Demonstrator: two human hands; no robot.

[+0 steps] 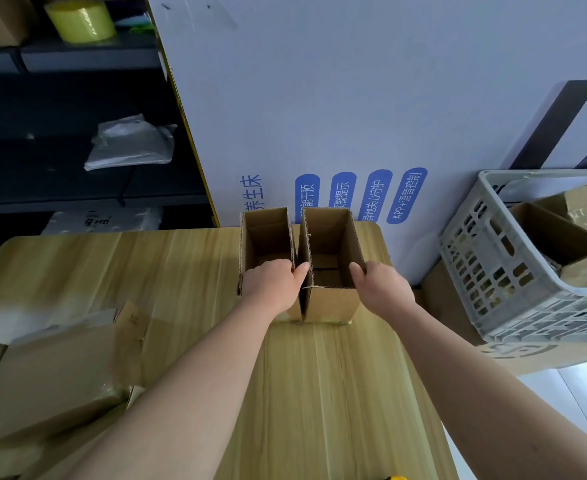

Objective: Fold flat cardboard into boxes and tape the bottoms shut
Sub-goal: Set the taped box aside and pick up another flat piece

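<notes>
Two open-topped cardboard boxes stand upright side by side at the far edge of the wooden table [319, 393]. My left hand [273, 284] grips the left wall of the right box [330, 299], thumb inside it, in front of the left box [264, 233]. My right hand [380, 289] holds the same box's right wall, thumb over the rim. A stack of flat cardboard [56, 375] lies at the table's left front.
A grey plastic crate [492, 271] holding cardboard boxes stands to the right of the table. A large white printed panel [354, 98] leans behind the table. Dark shelving at the left holds a yellow tape roll [80, 20] and plastic bags.
</notes>
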